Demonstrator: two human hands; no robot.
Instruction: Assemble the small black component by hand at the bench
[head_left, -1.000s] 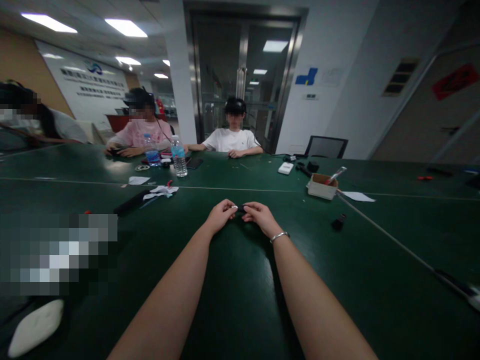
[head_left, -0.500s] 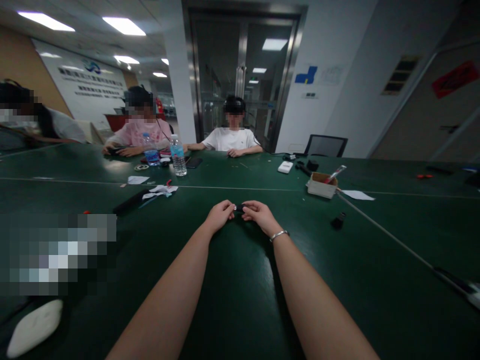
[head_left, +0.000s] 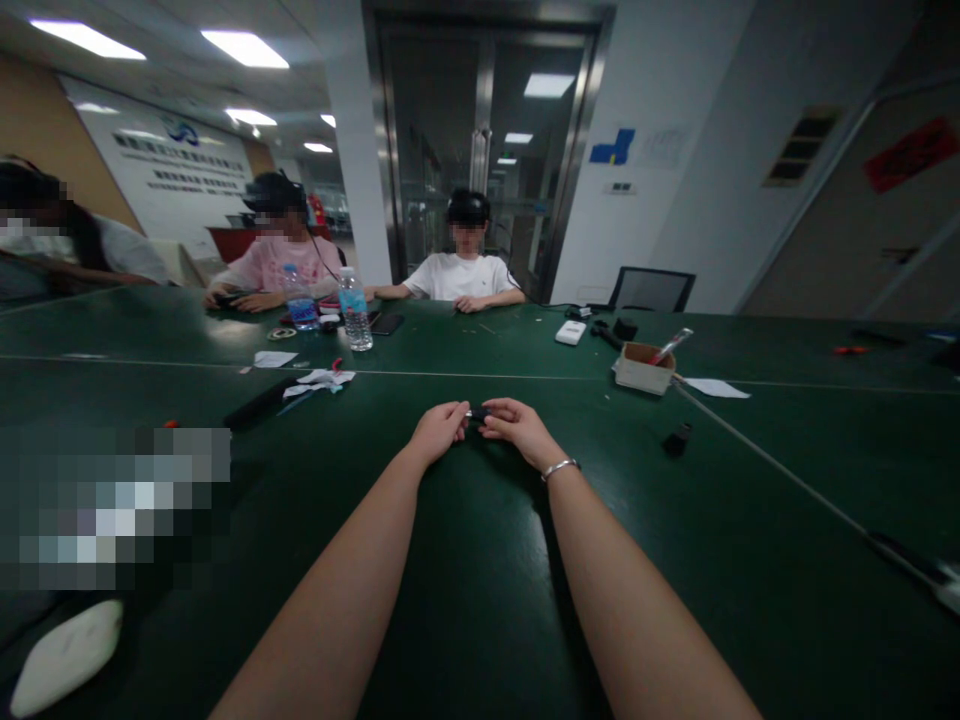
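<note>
Over the middle of the green table (head_left: 480, 560), a small dark object with a shiny silvery end (head_left: 478, 413) is held between my two hands. Its exact kind is too small to make out. My left hand (head_left: 438, 432) pinches the silvery end between thumb and fingers. The dark end sits in the fingertips of my right hand (head_left: 519, 428), its fingers curled. A silver bracelet (head_left: 561, 468) circles my right wrist. To the right of my hands, a small black piece (head_left: 677, 440) lies on the table.
A small box (head_left: 645, 370) with a pen-like item stands right of centre. Two water bottles (head_left: 355, 310), a phone (head_left: 387, 324), crumpled paper (head_left: 320, 381) and a white case (head_left: 571, 333) lie farther off. A pale rounded object (head_left: 69, 655) is at lower left. Several people sit across the table.
Both hands stay in nearly the same place, still holding the small dark object. The fingers shift only slightly around it.
</note>
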